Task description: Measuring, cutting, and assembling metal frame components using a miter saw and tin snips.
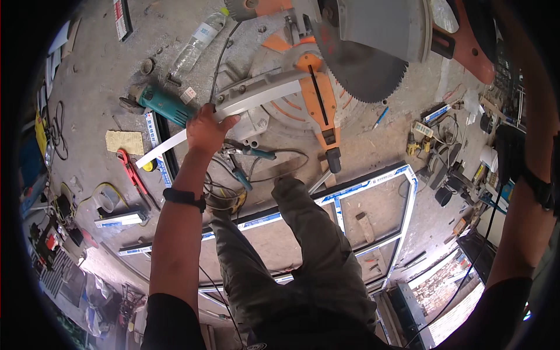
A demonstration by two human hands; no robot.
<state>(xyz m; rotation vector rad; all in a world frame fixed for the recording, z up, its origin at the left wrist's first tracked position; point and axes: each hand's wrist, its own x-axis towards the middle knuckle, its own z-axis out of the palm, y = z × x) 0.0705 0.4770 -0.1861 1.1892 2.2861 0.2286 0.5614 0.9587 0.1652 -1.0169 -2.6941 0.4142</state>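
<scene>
My left hand is closed round a long, pale metal profile, thumb toward the saw. The profile slants up to the right, along the fence of a mitre saw, to the orange plate at the middle of its base. Above that plate hangs the large toothed blade, raised, under a grey guard. My right forearm reaches up the right rim toward the saw's orange handle. Shadow and the picture's edge hide my right fingers. A green angle grinder lies just left of my left hand.
A plastic bottle lies on the floor beyond the grinder. Red-handled pliers or a wrench lie at left. Near my legs is a large white-and-blue window frame. Cables loop below the saw. A yellow drill lies at right.
</scene>
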